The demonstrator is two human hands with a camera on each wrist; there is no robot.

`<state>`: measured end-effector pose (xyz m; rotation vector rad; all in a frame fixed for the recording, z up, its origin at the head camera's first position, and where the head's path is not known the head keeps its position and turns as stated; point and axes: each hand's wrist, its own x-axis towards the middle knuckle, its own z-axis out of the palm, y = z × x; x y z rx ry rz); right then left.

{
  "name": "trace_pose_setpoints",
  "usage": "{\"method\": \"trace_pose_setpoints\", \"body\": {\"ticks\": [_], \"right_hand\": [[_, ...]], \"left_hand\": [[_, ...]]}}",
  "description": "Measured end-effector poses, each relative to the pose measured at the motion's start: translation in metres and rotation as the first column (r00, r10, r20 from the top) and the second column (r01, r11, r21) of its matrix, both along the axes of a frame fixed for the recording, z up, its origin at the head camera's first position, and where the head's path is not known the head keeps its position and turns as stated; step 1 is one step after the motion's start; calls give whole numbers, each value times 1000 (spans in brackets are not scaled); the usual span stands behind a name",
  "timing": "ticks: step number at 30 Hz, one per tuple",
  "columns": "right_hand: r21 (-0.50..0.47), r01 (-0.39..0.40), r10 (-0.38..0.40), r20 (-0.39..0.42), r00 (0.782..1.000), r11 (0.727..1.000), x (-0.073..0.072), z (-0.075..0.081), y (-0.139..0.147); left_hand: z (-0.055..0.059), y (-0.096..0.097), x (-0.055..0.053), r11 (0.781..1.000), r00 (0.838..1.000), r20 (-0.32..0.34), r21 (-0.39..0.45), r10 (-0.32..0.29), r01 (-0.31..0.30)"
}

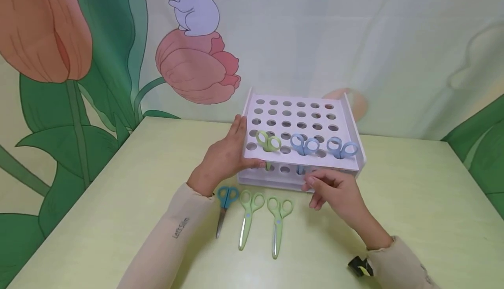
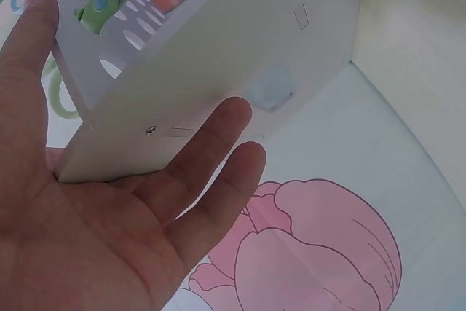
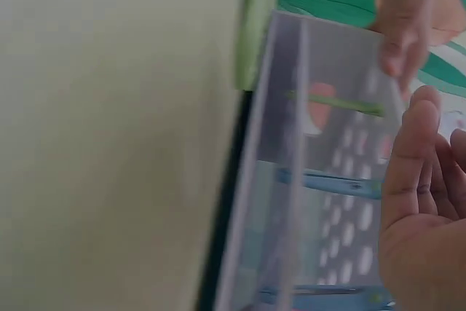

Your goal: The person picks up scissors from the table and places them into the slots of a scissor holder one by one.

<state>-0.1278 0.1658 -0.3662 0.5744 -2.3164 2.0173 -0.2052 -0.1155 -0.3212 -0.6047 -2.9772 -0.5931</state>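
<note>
A white rack (image 1: 252, 178) with rows of round holes stands on the table. My left hand (image 1: 222, 155) grips its left front corner, thumb on the front edge and fingers along the side panel. In the front rows, green scissors (image 1: 268, 145) and two pairs of light-blue scissors (image 1: 302, 148) stand with handles up, blades through the holes. Just before the rack's front edge, my right hand (image 1: 334, 192) hovers with loosely bent fingers and holds nothing. On the table, teal scissors (image 1: 227, 201) lie left of two pairs of green scissors (image 1: 248, 215), handles toward the rack.
Behind the pale yellow-green table (image 1: 413, 201) hangs a cloth (image 1: 295, 30) printed with tulips and a white animal. The rack's back reaches close to this cloth. A small black object (image 1: 358, 266) is at the right sleeve.
</note>
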Motion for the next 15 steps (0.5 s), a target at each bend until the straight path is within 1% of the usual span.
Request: {"method": "trace_pose_setpoints", "body": {"ticks": [2, 5, 9, 12, 15], "right_hand": [[-7, -7, 8, 30, 1000, 1000, -1, -10, 1], [3, -23, 23, 71, 997, 1000, -4, -20, 2], [103, -38, 27, 102, 994, 994, -8, -31, 2], [202, -37, 15, 110, 994, 979, -9, -38, 2], [261, -33, -3, 136, 991, 965, -9, -44, 2]], "left_hand": [[-1, 1, 0, 1000, 1000, 11, -1, 0, 0], [-1, 1, 1, 1000, 1000, 24, 3, 9, -9], [-1, 3, 1, 1000, 1000, 29, 17, 9, -10], [0, 3, 1, 1000, 999, 30, 20, 9, -10], [1, 4, 0, 1000, 999, 33, 23, 6, -7]]}}
